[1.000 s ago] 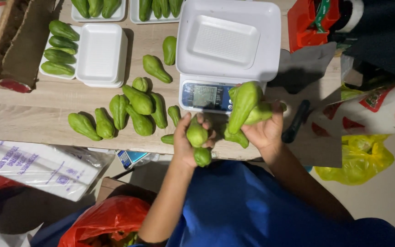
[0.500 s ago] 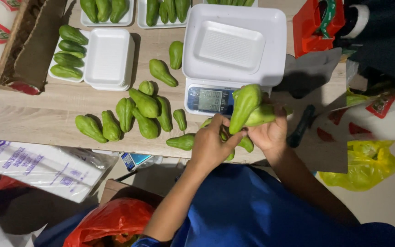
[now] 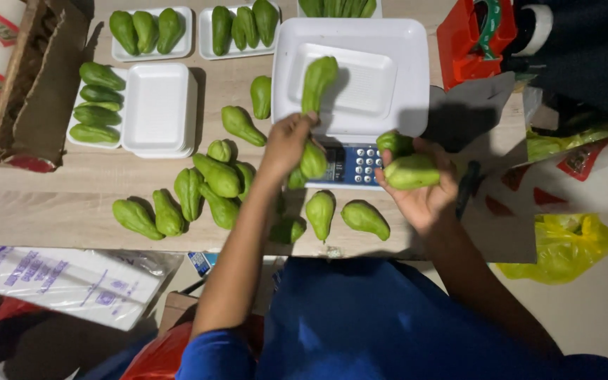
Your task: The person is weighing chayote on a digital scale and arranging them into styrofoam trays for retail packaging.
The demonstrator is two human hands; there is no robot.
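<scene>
Long green pear-shaped chayote (image 3: pixel 318 81) now lifted over white foam tray (image 3: pixel 395 49) on scale, grasped by left hand (image 3: pixel 286 141); earlier held low. Two green chayotes (image 3: pixel 409 169) clasped in right hand (image 3: pixel 423 190).

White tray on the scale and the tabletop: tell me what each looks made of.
White tray: probably foam, matte, with soft rounded edges and a pressed inner step. Tabletop: pale wood-grain surface, likely laminate or wood; faint streaks show, low sheen.
</scene>
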